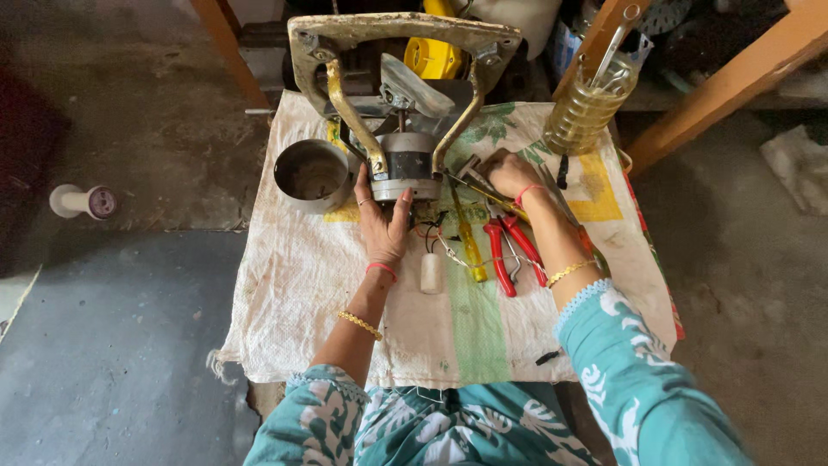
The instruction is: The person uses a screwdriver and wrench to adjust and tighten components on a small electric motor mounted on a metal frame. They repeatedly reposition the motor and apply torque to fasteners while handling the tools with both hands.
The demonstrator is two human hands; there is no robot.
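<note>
A grey electric fan motor point(405, 166) with a bent yellowish metal bracket point(405, 34) stands at the far middle of a sack-covered table point(293, 293). My left hand point(382, 220) presses against the motor's near side, fingers spread around its base. My right hand point(509, 173) lies to the right of the motor, closed on a thin tool point(483, 185) that points toward the motor. Red and black wires point(429, 231) trail from the motor to a white cylindrical capacitor point(429, 273).
Red-handled pliers point(509, 246) and a yellow-handled screwdriver point(467, 242) lie beside my right wrist. A metal cup point(312, 175) sits left of the motor. A plastic bottle of yellow oil point(586, 108) stands far right. A spool point(82, 201) lies on the floor, left.
</note>
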